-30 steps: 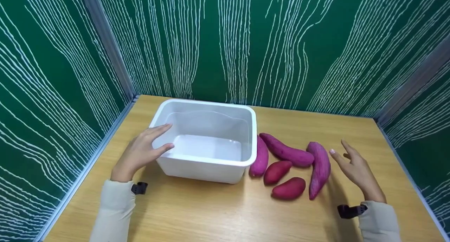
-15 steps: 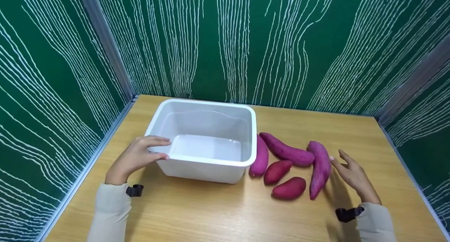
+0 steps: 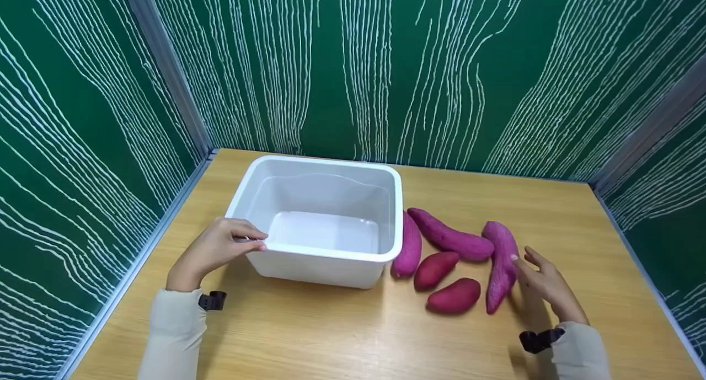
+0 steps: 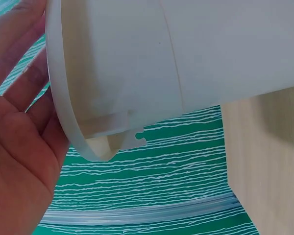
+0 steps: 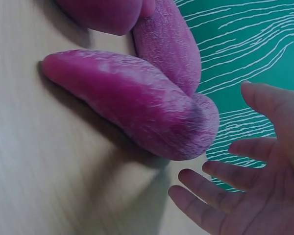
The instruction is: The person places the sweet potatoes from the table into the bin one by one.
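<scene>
A white plastic bin [image 3: 325, 269] stands on the wooden table. My left hand [image 3: 212, 253] holds its rim at the near left corner, thumb and fingers close together; in the left wrist view my palm [image 4: 19, 161] lies along that rim [image 4: 61, 83]. To the bin's right lie long purple sweet potatoes, the rightmost [image 3: 501, 269] nearest my right hand [image 3: 551, 286]. In the head view the right thumb overlaps that sweet potato's edge. The right wrist view shows my spread fingers [image 5: 206, 188] beside the purple sweet potato [image 5: 127, 103], apart from it.
Another purple sweet potato [image 3: 449, 236] lies behind two smaller red sweet potatoes [image 3: 436, 271], and a third [image 3: 407, 247] lies against the bin's right side. Green walls with white wavy lines [image 3: 331, 65] enclose the table [image 3: 309, 336] at the back and sides.
My left hand has come down onto the bin's rim and its thumb and fingers have drawn together. The right hand has moved down and left, closer to the rightmost sweet potato.
</scene>
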### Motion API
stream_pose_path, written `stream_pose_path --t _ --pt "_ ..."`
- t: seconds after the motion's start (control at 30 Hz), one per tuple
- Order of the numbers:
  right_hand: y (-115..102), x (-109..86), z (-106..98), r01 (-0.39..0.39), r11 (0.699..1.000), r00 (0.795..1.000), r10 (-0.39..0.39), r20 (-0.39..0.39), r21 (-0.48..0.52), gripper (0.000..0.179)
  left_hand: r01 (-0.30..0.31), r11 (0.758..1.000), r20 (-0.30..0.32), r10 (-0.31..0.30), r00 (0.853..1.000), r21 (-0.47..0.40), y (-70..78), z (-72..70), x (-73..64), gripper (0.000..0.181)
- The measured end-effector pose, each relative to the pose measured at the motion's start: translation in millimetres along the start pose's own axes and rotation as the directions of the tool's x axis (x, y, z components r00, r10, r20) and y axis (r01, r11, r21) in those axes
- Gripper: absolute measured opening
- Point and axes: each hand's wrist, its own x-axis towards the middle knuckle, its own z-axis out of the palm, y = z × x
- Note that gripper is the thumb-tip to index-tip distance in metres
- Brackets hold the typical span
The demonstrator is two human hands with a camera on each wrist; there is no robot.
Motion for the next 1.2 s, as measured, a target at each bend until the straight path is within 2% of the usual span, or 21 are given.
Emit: stream_pose_path --t 0.2,0.47,0.77,0.97,1.2 --pt "3 2.2 7 -0.002 0.998 1.000 0.002 -0.001 0.061 0.089 0.023 1.000 0.013 -0.023 1.000 -0.006 1.6 1.0 -0.2 0.020" --pt "10 4.1 17 -0.069 0.979 0.997 0.073 -0.015 0.190 0.094 0.029 1.000 0.006 -0.029 1.000 -0.010 1.7 3.5 0.7 0.019" --pt "12 7.9 25 -0.056 0.964 0.993 0.080 -0.082 0.261 0.089 0.035 0.999 0.014 -0.034 0.999 -0.021 1.8 5.7 4.6 0.019" --pt "12 8.0 27 -0.044 0.970 0.990 0.075 -0.122 0.241 0.084 0.071 0.997 0.011 -0.071 0.997 -0.042 2.1 6.2 4.8 0.020" --pt "8 7.0 32 -0.134 0.882 0.977 0.193 -0.088 0.451 0.091 0.084 0.995 0.015 -0.083 0.996 -0.051 1.9 5.9 5.3 0.020"
